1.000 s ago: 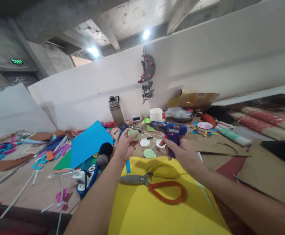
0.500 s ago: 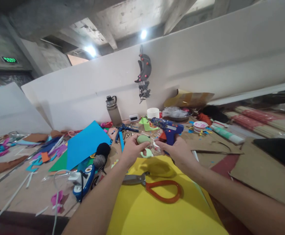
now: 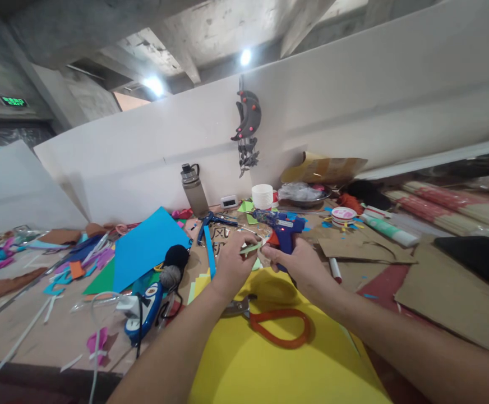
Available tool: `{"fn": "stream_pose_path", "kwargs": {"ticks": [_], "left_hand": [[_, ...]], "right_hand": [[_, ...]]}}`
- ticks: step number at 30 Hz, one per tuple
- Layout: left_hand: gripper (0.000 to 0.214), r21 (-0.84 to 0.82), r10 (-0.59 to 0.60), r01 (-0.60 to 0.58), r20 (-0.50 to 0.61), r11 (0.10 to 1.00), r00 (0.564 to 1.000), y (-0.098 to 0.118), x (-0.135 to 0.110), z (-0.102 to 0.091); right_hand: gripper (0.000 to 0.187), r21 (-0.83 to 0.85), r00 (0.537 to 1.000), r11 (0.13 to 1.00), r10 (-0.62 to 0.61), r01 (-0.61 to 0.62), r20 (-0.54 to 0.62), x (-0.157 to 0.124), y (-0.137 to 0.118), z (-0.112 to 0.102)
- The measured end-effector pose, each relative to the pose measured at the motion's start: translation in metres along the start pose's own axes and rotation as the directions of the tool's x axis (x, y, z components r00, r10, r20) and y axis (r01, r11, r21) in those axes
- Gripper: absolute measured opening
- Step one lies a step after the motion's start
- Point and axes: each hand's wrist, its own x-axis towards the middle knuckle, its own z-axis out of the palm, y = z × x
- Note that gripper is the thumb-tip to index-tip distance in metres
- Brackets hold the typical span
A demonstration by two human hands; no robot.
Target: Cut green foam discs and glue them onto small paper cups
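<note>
My right hand (image 3: 299, 258) is wrapped around the handle of a blue hot glue gun (image 3: 285, 229), whose nozzle points left and whose small red light glows. In my left hand (image 3: 234, 266) a light green piece (image 3: 250, 248) is pinched, seen nearly edge-on. The fingertips of both hands come close together, and a small pale bit between them is too blurred to name. Below my wrists, scissors with orange handles (image 3: 280, 330) lie on yellow sheets (image 3: 244, 365), their blades partly behind my left forearm.
A dark bottle (image 3: 194, 193) stands at the back near a second blue tool (image 3: 211, 224). Left lie a blue sheet (image 3: 146, 244) and a blue power strip (image 3: 146, 314) with a white cable. A tape roll (image 3: 344, 216) and cardboard (image 3: 450, 297) are on the right.
The light green piece has turned from showing its face to nearly edge-on. My right hand and the glue gun have shifted slightly left and down, nearer my left hand.
</note>
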Motion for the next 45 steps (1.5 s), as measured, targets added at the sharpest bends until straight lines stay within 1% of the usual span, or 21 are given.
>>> {"fn": "stream_pose_path", "kwargs": {"ticks": [4,7,10,12,14,17,21,25,27,32,35,38,40,43,45], "left_hand": [[0.023,0.043,0.04,-0.042,0.036,0.998,0.999,0.001,0.0,0.002],[0.022,0.031,0.046,-0.049,0.086,0.998,0.995,0.002,-0.002,0.003],[0.024,-0.023,-0.012,0.016,0.176,1.0,0.984,0.002,-0.005,0.003],[0.026,-0.079,-0.052,0.075,0.253,0.994,0.966,0.001,-0.005,0.002],[0.028,-0.12,-0.067,0.11,0.32,0.987,0.945,-0.001,-0.005,0.0],[0.03,-0.134,-0.08,0.136,0.356,0.982,0.931,-0.003,-0.004,-0.002],[0.029,-0.077,-0.108,0.143,0.349,0.987,0.931,-0.003,-0.003,-0.001],[0.025,0.064,-0.057,0.037,0.348,0.997,0.936,0.0,-0.004,0.001],[0.027,0.104,-0.04,0.002,0.363,0.995,0.931,0.001,-0.006,0.001],[0.031,0.087,-0.057,0.022,0.413,0.996,0.909,0.003,-0.006,-0.003],[0.029,0.098,-0.053,0.014,0.409,0.995,0.911,0.002,-0.005,-0.004],[0.028,0.122,-0.05,0.005,0.372,0.993,0.927,-0.003,-0.005,-0.001],[0.029,0.08,-0.058,0.033,0.336,0.996,0.94,-0.007,-0.005,0.002],[0.037,-0.084,-0.1,0.126,0.27,0.988,0.958,-0.011,-0.004,0.006],[0.044,-0.123,-0.148,0.173,0.185,0.977,0.971,-0.013,-0.001,0.006]], "right_hand": [[0.036,0.088,1.0,0.996,-0.009,0.009,0.0,-0.001,0.002,0.002],[0.039,0.09,1.0,0.996,0.005,-0.002,-0.03,0.0,0.003,0.002],[0.042,0.088,0.998,0.996,0.012,-0.007,-0.058,0.002,0.002,0.0],[0.044,0.085,0.998,0.996,0.008,-0.002,-0.068,0.003,0.002,-0.002],[0.045,0.073,0.997,0.997,-0.003,0.008,-0.072,0.005,0.003,-0.003],[0.043,0.05,0.997,0.999,-0.019,0.023,-0.078,0.008,0.005,-0.005],[0.04,0.047,0.997,0.999,-0.024,0.027,-0.08,0.008,0.006,-0.005],[0.041,0.076,0.997,0.997,-0.011,0.016,-0.071,0.007,0.004,-0.004],[0.041,0.075,0.997,0.997,-0.006,0.011,-0.071,0.007,0.004,-0.004],[0.039,0.075,0.998,0.997,-0.023,0.028,-0.067,0.008,0.006,-0.004],[0.038,0.106,0.997,0.994,0.012,-0.003,-0.078,0.008,0.004,-0.003],[0.034,0.133,0.997,0.991,0.037,-0.028,-0.069,0.006,0.0,-0.002],[0.032,0.135,0.997,0.99,0.039,-0.029,-0.071,0.006,-0.001,-0.002],[0.033,0.128,0.993,0.992,0.029,-0.014,-0.117,0.008,0.0,-0.003],[0.037,0.124,0.989,0.992,0.025,-0.007,-0.146,0.009,0.001,-0.005]]}}
